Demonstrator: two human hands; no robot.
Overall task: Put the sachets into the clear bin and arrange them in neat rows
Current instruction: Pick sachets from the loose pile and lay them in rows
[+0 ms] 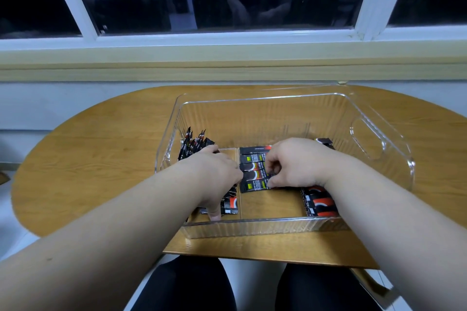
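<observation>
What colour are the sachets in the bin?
Sachets: black with red-orange arcs, seen in head view.

Bare forearms without sleeves, black trousers (187, 285) on both legs

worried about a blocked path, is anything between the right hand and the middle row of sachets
Nothing visible. The right hand rests on the middle row of sachets inside the clear bin, fingers pinching one of them. The left hand is beside the row's left end, not across it.
</observation>
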